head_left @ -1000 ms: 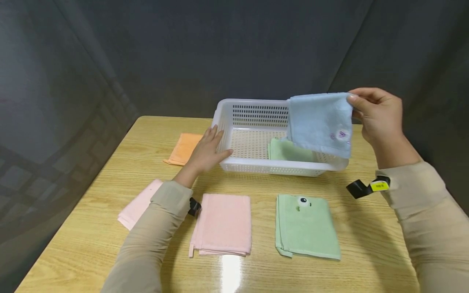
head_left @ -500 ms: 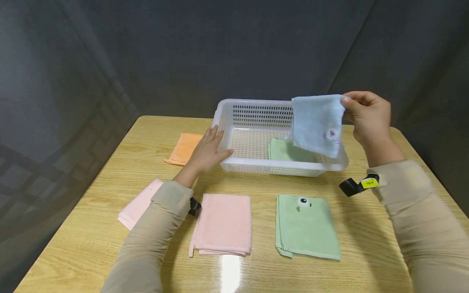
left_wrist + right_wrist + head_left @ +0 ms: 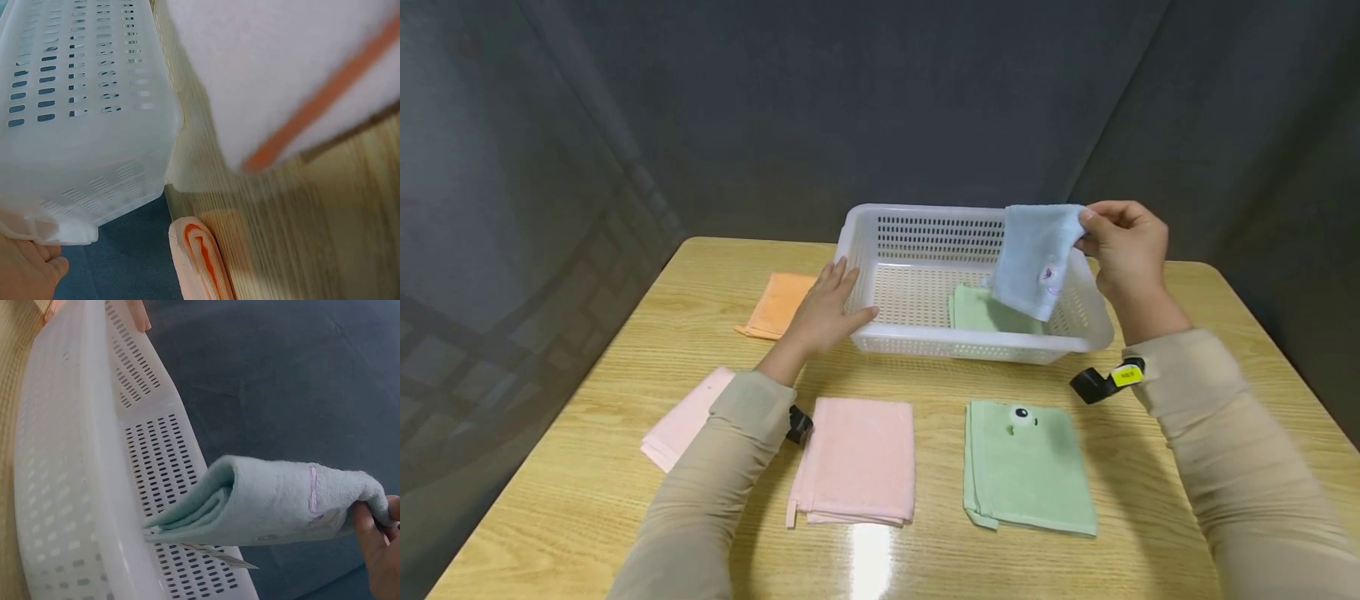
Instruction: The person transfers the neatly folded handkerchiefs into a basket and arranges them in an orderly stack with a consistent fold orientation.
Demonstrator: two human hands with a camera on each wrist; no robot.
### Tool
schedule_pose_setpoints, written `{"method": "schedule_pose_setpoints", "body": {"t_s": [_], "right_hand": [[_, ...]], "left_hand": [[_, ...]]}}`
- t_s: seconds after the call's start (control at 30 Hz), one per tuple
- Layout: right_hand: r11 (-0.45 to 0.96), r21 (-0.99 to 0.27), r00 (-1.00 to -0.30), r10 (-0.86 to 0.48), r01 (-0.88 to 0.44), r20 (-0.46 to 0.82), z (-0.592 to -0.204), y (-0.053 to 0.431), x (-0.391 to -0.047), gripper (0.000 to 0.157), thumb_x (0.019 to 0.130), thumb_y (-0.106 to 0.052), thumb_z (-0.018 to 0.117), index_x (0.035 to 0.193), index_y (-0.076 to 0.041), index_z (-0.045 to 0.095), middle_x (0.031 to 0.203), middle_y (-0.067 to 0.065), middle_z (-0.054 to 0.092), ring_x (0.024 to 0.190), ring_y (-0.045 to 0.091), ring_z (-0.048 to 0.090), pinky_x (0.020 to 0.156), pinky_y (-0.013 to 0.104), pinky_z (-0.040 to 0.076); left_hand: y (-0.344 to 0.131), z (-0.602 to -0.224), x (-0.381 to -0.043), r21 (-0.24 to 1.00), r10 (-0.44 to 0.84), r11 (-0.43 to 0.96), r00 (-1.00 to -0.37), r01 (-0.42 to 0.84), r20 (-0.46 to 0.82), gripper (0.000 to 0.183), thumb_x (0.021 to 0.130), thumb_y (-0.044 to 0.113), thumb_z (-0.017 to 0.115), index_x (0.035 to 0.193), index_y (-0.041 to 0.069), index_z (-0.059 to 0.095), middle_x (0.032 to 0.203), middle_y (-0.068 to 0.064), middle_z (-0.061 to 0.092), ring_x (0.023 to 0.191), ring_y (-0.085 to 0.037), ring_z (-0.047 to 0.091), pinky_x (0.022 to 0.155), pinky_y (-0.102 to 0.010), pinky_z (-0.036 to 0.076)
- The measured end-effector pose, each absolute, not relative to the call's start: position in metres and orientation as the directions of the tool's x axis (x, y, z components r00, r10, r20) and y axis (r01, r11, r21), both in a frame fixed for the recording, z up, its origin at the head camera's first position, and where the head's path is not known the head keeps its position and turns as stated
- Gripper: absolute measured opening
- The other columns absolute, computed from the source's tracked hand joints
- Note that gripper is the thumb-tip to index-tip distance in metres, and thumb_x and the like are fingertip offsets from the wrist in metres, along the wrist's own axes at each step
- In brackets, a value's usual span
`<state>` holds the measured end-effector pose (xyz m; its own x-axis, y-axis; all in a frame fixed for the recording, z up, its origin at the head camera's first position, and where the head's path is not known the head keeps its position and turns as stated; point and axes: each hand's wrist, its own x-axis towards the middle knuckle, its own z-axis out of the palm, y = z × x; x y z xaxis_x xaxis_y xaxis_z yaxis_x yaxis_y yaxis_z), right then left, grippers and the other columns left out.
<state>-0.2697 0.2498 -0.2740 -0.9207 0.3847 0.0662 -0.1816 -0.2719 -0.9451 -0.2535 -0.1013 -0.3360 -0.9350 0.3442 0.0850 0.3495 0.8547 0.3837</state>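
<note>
In the head view my right hand (image 3: 1129, 250) pinches a corner of a folded light blue towel (image 3: 1036, 258) with small purple embroidery. The towel hangs over the right part of a white slotted plastic basket (image 3: 917, 337), and its folded layers show in the right wrist view. Beneath it, a folded green towel (image 3: 973, 308) lies on the basket floor. My left hand (image 3: 825, 310) rests on the basket's left rim, fingers extended and thumb spread toward the front edge. The left wrist view shows those fingers (image 3: 37, 265) at the basket's rim.
On the wooden table (image 3: 925, 558) lie a folded pink towel (image 3: 859, 458) and a green one with an eye design (image 3: 1028, 475) in front of the basket. Another pink towel (image 3: 688, 417) and an orange towel (image 3: 778, 304) lie left. A dark curtain (image 3: 880, 100) stands behind.
My right hand has moved left and slightly down with the blue towel, which now hangs farther inside the basket. The left hand and basket have stayed in place.
</note>
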Motion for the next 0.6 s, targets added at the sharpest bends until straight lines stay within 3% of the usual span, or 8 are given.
{"method": "schedule_pose_setpoints", "body": {"t_s": [0.13,0.33,0.6], "right_hand": [[-0.288,-0.933,-0.926,0.364,-0.217,0.103,-0.316,0.282,-0.317,0.034,0.06,-0.007,0.076,0.091,0.0,0.062,0.088,0.01,0.055,0.068,0.022,0.061,0.059,0.03,0.05],[-0.313,-0.932,-0.913,0.407,-0.182,0.041,-0.263,0.221,-0.257,0.008,0.076,0.006,0.06,0.075,-0.001,0.056,0.075,0.007,0.051,0.057,0.012,0.057,0.05,0.021,0.048],[-0.319,-0.928,-0.914,0.401,-0.194,0.053,-0.301,0.241,-0.302,0.013,0.071,0.006,0.065,0.078,0.0,0.056,0.078,0.01,0.052,0.063,0.019,0.061,0.052,0.028,0.05]], "left_hand": [[-0.101,-0.336,-0.253,0.384,0.343,0.855,-0.935,0.349,0.088,0.075,0.083,0.053,0.041,0.138,0.007,0.018,0.144,-0.008,0.001,0.129,-0.022,-0.006,0.102,-0.042,0.007],[-0.1,-0.336,-0.253,0.374,0.343,0.859,-0.935,0.35,0.087,0.074,0.083,0.052,0.041,0.138,0.007,0.018,0.143,-0.009,0.002,0.129,-0.023,-0.005,0.102,-0.042,0.007],[-0.099,-0.336,-0.254,0.378,0.347,0.855,-0.934,0.354,0.089,0.075,0.083,0.052,0.041,0.138,0.006,0.019,0.143,-0.009,0.002,0.129,-0.02,-0.008,0.102,-0.041,0.007]]}}
